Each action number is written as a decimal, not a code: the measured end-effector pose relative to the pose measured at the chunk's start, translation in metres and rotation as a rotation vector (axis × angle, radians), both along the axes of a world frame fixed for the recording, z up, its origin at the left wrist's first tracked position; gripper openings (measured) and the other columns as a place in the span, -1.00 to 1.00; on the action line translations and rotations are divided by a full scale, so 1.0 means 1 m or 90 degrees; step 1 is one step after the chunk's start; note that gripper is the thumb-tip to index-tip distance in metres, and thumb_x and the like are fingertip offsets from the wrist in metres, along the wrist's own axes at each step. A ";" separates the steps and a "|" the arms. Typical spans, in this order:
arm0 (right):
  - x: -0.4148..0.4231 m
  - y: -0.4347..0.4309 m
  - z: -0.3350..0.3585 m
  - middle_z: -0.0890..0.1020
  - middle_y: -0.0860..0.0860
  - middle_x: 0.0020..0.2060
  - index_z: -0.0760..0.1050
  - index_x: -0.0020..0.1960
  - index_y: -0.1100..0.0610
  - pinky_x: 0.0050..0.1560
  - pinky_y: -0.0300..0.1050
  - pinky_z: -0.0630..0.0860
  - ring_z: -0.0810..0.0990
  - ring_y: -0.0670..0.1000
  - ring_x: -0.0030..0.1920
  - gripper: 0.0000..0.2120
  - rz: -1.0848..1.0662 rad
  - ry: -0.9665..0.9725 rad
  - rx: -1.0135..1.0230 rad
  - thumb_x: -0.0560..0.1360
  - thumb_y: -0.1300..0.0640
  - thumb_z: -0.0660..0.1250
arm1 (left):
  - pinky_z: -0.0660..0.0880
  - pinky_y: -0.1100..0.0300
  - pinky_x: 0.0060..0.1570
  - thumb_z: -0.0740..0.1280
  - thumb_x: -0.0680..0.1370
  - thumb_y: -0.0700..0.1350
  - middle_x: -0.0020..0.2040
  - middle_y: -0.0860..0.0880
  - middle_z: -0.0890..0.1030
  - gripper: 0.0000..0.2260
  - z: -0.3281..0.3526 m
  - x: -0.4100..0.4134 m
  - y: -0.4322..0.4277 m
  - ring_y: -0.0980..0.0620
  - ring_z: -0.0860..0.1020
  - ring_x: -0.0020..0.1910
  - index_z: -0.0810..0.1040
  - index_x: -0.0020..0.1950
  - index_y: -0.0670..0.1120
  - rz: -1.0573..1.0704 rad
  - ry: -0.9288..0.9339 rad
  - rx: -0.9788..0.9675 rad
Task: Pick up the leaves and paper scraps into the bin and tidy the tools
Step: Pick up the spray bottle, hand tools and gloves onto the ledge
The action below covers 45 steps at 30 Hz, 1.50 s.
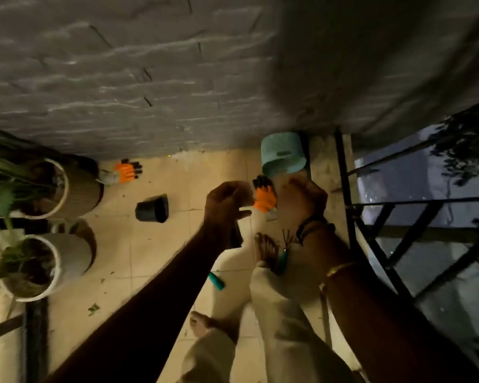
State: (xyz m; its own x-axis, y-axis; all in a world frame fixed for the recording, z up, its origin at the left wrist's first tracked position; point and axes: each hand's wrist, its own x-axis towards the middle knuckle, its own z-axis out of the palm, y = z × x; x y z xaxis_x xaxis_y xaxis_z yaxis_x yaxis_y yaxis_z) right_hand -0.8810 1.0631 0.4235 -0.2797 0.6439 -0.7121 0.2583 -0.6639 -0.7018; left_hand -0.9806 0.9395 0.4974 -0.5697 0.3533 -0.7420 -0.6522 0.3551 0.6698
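Observation:
I look down at a tiled balcony floor. My left hand (227,205) hovers with loosely curled fingers and the thumb out, and nothing shows between them. My right hand (302,200) is curled, seen from the back, its palm hidden. Between the hands an orange-and-black glove (266,201) lies on the floor. The teal bin (284,156) stands just beyond, against the wall. A second orange glove (125,170) lies far left by the wall. A teal-handled hand rake (284,254) and another teal-handled tool (216,281) lie near my feet. Leaf scraps (93,309) dot the tiles.
A black plastic pot (152,208) lies on its side left of my hands. Two white planters (64,186) (67,258) with green plants stand at the left. A black metal railing (351,217) closes the right side. A grey brick wall (150,78) runs behind.

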 end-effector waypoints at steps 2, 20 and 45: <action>-0.016 0.016 -0.049 0.51 -0.19 -0.25 0.53 -0.07 0.06 -0.24 -0.42 0.48 0.52 -0.44 -0.38 -0.80 0.008 -0.009 -0.057 0.57 0.34 0.29 | 0.58 0.14 -0.22 0.30 0.63 -0.23 -0.12 -0.13 0.66 -0.83 -0.038 -0.011 0.006 -0.05 0.64 -0.17 0.57 0.17 -0.27 0.005 -0.001 -0.017; -0.109 0.118 -0.281 0.47 0.18 0.33 0.26 0.48 0.33 -0.15 -0.20 0.62 0.54 0.08 0.17 -0.60 -0.086 -0.038 -0.181 0.68 0.23 0.15 | 0.60 0.00 0.09 0.31 0.63 -0.13 0.08 -0.12 0.68 -0.83 -0.199 -0.064 0.001 -0.09 0.67 0.07 0.60 0.18 -0.12 0.008 -0.011 -0.110; -0.050 -0.266 0.169 0.72 0.08 -0.12 0.68 0.01 0.10 -0.03 0.04 0.59 0.66 0.15 -0.07 -0.66 0.386 0.010 0.440 0.48 -0.07 0.22 | 0.61 0.27 -0.08 0.51 0.47 -0.08 -0.17 0.01 0.73 -0.90 0.134 -0.013 -0.216 0.25 0.64 -0.24 0.74 -0.14 -0.10 0.001 0.343 -0.114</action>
State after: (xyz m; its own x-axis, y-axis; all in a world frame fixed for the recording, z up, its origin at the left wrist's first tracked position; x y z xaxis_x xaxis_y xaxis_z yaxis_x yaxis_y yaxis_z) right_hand -0.9307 0.7973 0.5924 -0.7146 0.6650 -0.2170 0.4129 0.1506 -0.8983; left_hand -0.9933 0.7239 0.6309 -0.8851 0.2470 -0.3944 -0.2355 0.4932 0.8374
